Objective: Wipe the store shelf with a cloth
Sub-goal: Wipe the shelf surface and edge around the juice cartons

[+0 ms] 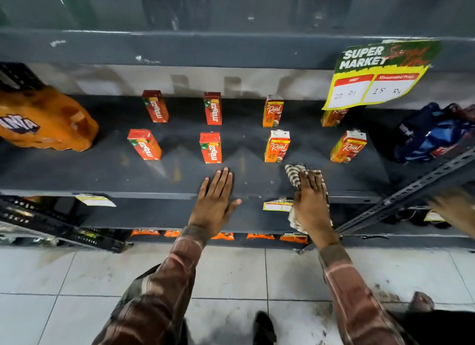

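Note:
The dark grey metal shelf [108, 175] runs across the view at waist height. My left hand [214, 200] lies flat on its front edge, palm down, fingers together and holding nothing. My right hand [312, 205] presses a striped brown-and-white cloth [294, 176] onto the shelf near the front edge, just below a Real juice carton. The cloth pokes out past my fingertips and under my palm.
Red Maaza cartons [210, 148] and orange Real cartons [277, 146] stand in two rows on the shelf. An orange bottle pack [46, 121] lies at the left, a blue pack [434, 133] at the right. A supermarket price sign [380, 74] hangs above. Another person's blurred hand [455, 208] is at the far right.

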